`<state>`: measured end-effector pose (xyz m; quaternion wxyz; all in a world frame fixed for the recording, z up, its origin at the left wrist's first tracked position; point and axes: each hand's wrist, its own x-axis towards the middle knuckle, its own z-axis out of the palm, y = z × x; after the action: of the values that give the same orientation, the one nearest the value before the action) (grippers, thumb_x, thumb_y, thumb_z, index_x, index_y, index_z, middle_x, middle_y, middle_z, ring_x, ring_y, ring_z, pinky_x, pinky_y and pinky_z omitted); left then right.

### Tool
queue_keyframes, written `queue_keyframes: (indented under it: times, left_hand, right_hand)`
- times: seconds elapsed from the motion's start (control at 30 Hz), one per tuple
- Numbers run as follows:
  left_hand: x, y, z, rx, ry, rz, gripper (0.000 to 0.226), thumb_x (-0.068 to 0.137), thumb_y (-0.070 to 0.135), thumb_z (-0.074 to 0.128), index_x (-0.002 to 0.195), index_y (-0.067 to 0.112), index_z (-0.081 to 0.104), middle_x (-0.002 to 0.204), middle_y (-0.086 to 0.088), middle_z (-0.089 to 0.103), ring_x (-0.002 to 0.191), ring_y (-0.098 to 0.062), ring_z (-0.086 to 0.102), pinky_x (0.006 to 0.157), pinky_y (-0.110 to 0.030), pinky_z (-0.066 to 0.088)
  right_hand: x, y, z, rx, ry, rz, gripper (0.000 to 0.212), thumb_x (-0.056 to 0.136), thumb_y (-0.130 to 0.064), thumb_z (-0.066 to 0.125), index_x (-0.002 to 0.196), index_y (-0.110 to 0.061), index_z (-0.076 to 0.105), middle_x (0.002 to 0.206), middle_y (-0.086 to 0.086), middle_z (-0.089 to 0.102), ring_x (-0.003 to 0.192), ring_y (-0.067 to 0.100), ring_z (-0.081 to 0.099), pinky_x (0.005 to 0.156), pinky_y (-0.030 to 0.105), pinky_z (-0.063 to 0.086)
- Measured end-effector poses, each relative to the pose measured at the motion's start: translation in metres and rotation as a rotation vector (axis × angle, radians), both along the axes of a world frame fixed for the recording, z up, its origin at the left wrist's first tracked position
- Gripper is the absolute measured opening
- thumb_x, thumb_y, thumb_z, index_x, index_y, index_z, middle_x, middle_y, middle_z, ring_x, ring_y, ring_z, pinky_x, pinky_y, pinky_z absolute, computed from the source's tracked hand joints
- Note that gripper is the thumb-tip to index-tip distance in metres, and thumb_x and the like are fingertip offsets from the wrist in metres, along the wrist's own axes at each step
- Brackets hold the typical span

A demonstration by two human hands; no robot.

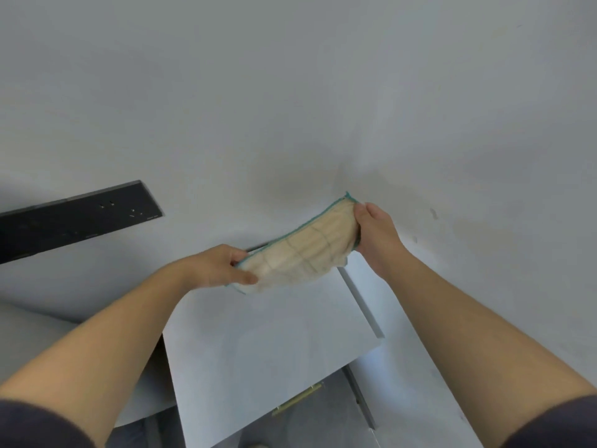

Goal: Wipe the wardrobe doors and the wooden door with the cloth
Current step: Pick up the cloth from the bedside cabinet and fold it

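A: In the head view, what does the person have in hand?

B: The cloth (300,253), beige with a teal edge, gathered into a long strip. The left hand (223,266) pinches its lower end with the thumb on top. The right hand (376,231) grips the upper end, fingers curled round it. The cloth hangs in the air between them, in front of the pale wall (290,92), and seems to touch no surface.

A: And the wardrobe?

B: A pale wardrobe door (258,344) lies below the hands, with a brass handle (297,399) by its lower edge. The wooden door is not in sight. A black strip (74,218) sits on the wall to the left.

A: So what is the step?

B: Most likely readying the cloth. The person would do well to square it into a flat pad with a clean face outward, then take it in one hand with the palm spread behind it. Overlapping strokes along the panel should cover it evenly, easing round the handle rather than snagging on it
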<state>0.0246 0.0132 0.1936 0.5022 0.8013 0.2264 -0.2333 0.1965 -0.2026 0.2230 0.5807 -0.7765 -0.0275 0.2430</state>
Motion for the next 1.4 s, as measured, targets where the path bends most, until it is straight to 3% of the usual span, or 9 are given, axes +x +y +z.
queue_keyframes:
  times: [0.13,0.27,0.5,0.63,0.73,0.87,0.97,1.1,1.4]
  left_hand:
    - [-0.008,0.006,-0.012,-0.279,-0.097,0.373,0.010,0.090,0.015,0.068,0.087,0.011,0.059,0.086,-0.005,0.064,0.085,-0.019,0.063,0.086,-0.038,0.054]
    - [-0.004,0.013,-0.012,-0.345,-0.172,0.627,0.005,0.089,0.010,0.067,0.089,0.010,0.063,0.092,-0.010,0.065,0.082,-0.020,0.064,0.075,-0.027,0.058]
    - [0.002,0.025,-0.006,-0.436,-0.323,0.827,0.012,0.090,-0.001,0.062,0.095,0.010,0.064,0.090,-0.004,0.068,0.073,-0.010,0.068,0.065,-0.019,0.057]
    - [0.001,0.027,-0.006,-0.362,-0.431,0.774,0.015,0.091,0.001,0.061,0.091,0.016,0.063,0.085,0.000,0.069,0.073,-0.009,0.066,0.068,-0.019,0.056]
    - [-0.006,0.029,-0.011,-0.358,-0.423,0.714,0.013,0.089,0.003,0.064,0.093,0.016,0.067,0.087,0.000,0.071,0.076,-0.009,0.067,0.073,-0.019,0.057]
    - [-0.035,0.021,-0.039,-0.149,-0.228,0.475,0.012,0.085,0.007,0.071,0.089,0.018,0.073,0.089,-0.005,0.072,0.079,-0.012,0.063,0.079,-0.024,0.050]
    - [-0.064,0.008,-0.075,0.018,-0.071,0.234,0.022,0.081,0.007,0.077,0.075,0.028,0.074,0.074,0.012,0.071,0.072,-0.004,0.061,0.076,-0.019,0.047]
    - [-0.100,-0.017,-0.116,0.176,0.219,-0.155,0.015,0.086,0.021,0.073,0.100,0.023,0.077,0.090,0.016,0.067,0.092,-0.004,0.062,0.086,-0.017,0.045]
    - [-0.106,-0.019,-0.137,0.188,0.241,-0.076,0.020,0.089,0.025,0.068,0.108,0.022,0.075,0.097,0.013,0.066,0.100,-0.007,0.062,0.086,-0.018,0.046]
  right_hand:
    - [-0.002,-0.013,-0.004,-0.080,0.047,0.074,0.028,0.093,-0.037,0.061,0.090,-0.009,0.058,0.083,0.006,0.051,0.074,0.020,0.047,0.067,0.037,0.040]
    - [-0.006,-0.018,-0.014,-0.201,0.013,0.084,0.019,0.096,-0.027,0.057,0.092,-0.009,0.060,0.081,0.004,0.054,0.071,0.017,0.050,0.063,0.029,0.042]
    - [-0.002,-0.014,-0.021,-0.111,-0.011,-0.036,0.025,0.100,-0.019,0.048,0.076,-0.012,0.051,0.076,0.004,0.049,0.080,0.023,0.051,0.088,0.051,0.053]
    - [-0.002,-0.010,-0.019,-0.020,-0.068,-0.074,0.030,0.094,-0.010,0.048,0.066,-0.015,0.044,0.070,0.002,0.042,0.073,0.020,0.042,0.076,0.043,0.049]
    - [-0.007,-0.013,-0.027,-0.140,-0.216,-0.001,0.025,0.093,-0.016,0.049,0.068,-0.018,0.048,0.066,-0.005,0.044,0.065,0.015,0.040,0.067,0.029,0.039]
    - [-0.032,-0.035,-0.059,-0.363,-0.335,0.289,0.013,0.094,-0.020,0.054,0.084,-0.014,0.058,0.064,-0.005,0.048,0.059,0.011,0.043,0.057,0.026,0.033]
    - [-0.056,-0.059,-0.098,-0.594,-0.279,0.566,0.012,0.092,-0.019,0.051,0.085,-0.011,0.056,0.070,0.005,0.056,0.062,0.017,0.048,0.056,0.029,0.034]
    - [-0.094,-0.095,-0.146,-0.775,-0.098,0.853,0.014,0.088,-0.021,0.047,0.089,-0.012,0.058,0.083,0.008,0.063,0.067,0.017,0.052,0.060,0.031,0.036]
    - [-0.095,-0.094,-0.160,-0.852,-0.079,0.996,0.014,0.086,-0.016,0.049,0.072,-0.018,0.050,0.077,0.000,0.054,0.064,0.012,0.045,0.059,0.027,0.034]
